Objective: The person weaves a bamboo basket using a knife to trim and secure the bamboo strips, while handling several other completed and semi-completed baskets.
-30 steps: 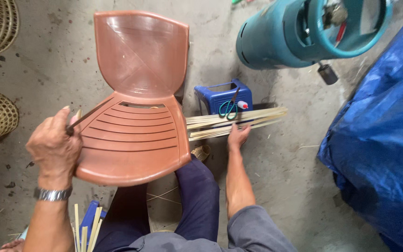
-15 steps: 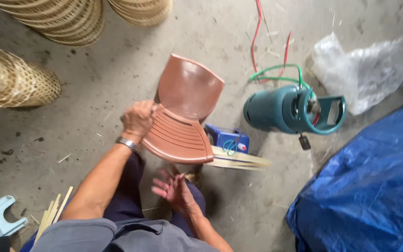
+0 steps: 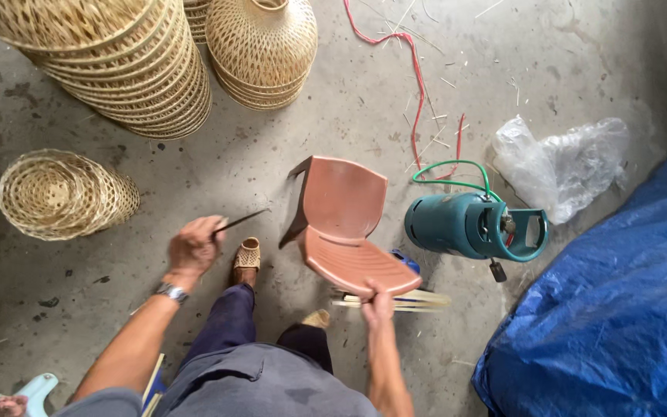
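Two hands busy: right hand (image 3: 377, 300) grips the brown chair (image 3: 347, 228) seat edge, mid-reposition; left hand (image 3: 193, 247) clenched on a thin knife (image 3: 241, 222). Chair needs setting level.

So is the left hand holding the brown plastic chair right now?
No, the left hand grips a thin dark stick away from the chair; the right hand is at the seat's front edge.

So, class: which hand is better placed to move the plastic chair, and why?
The right hand: it already grips the brown plastic chair's seat edge. The left hand holds a thin stick, apart from it.
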